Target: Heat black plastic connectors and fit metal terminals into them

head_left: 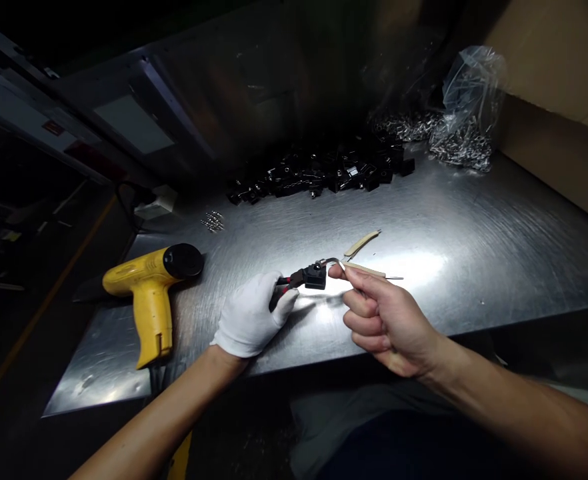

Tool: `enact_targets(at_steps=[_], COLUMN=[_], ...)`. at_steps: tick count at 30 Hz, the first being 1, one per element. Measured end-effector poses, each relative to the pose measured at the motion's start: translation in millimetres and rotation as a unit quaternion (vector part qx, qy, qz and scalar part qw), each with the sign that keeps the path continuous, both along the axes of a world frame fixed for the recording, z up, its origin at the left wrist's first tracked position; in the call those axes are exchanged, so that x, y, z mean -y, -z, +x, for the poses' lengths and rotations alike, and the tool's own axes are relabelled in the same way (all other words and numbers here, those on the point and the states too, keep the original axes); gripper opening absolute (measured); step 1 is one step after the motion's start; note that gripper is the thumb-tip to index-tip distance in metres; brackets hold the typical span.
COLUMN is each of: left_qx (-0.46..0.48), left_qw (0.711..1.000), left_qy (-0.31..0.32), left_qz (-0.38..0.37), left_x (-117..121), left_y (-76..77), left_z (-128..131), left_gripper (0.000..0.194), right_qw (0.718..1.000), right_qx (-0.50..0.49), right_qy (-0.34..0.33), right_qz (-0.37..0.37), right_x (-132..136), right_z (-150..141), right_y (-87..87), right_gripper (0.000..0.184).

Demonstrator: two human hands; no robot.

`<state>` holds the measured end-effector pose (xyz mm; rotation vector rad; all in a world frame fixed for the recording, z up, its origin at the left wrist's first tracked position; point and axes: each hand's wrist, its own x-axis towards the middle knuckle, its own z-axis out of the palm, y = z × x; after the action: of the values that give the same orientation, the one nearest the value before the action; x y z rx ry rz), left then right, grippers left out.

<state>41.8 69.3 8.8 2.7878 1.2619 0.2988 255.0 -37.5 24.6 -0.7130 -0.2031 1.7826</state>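
My left hand (251, 313), in a white glove, is closed around what look like small dark pliers (298, 278) with red on the handles. Their jaw end meets a black plastic block (315, 277), which has a shiny metal piece (318, 265) on top. My bare right hand (387, 313) pinches a thin, bent, wire-like piece (333, 260) between thumb and forefinger. It curves from the metal piece to my fingertips; its exact kind is unclear. Just behind lies a hand tool with cream handles (361, 245), spread apart on the metal tabletop (214, 280).
A yellow heat gun (149, 287) lies at the left. Small metal pins (214, 221) lie beyond it, near a pale box (157, 203). Black plastic parts (319, 170) are heaped at the back. A clear bag of metal parts (467, 127) stands beside a cardboard wall (564, 127).
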Motion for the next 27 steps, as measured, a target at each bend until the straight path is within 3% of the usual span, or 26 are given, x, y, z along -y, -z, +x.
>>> enact_targets(at_steps=[9,22,27], left_qx=[0.008,0.013,0.029], left_qw=[1.0,0.999,0.998], left_qy=[-0.017,-0.044,-0.046], left_qz=[-0.002,-0.002,-0.026], left_x=[3.9,0.0,6.8], left_y=[2.2,1.7,-12.2], left_z=[1.1,1.4,4.3], left_gripper=[0.053,0.043,0.038], right_qw=[0.998,0.999,0.998], right_qx=[-0.037,0.041,0.033], right_qy=[0.05,0.005,0.049], right_qz=[0.007,-0.003,0.013], right_x=[-8.3,-3.8,5.2], right_z=[-15.0,21.3,32.8], right_y=[-3.0,0.5,7.1], right_gripper=[0.018,0.017,0.015])
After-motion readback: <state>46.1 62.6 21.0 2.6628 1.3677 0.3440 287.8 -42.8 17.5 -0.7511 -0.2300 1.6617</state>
